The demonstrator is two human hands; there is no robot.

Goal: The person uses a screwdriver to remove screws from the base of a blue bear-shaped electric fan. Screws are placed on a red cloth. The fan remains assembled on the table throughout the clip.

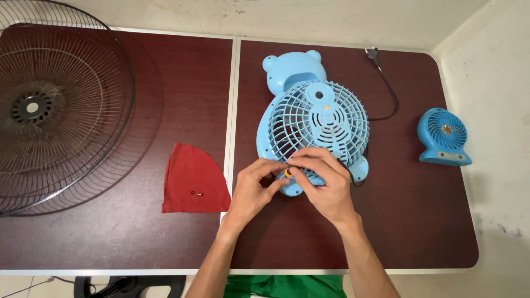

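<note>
A light blue bear-shaped fan (314, 110) lies flat on the dark red table (419, 221), grille side up. My left hand (253, 186) and my right hand (324, 185) meet at its near edge. Between their fingertips sits a small orange and black object (287, 173), pinched against the fan's lower rim; which hand grips it is hard to tell. Its exact kind is too small to make out. A black cord (388, 94) with a plug runs from the fan toward the back of the table.
A large dark wire fan guard (61, 110) covers the table's left end. A red cloth piece (193, 179) with a small screw on it lies left of my hands. A small blue desk fan (444, 138) stands at the right. White walls border the table.
</note>
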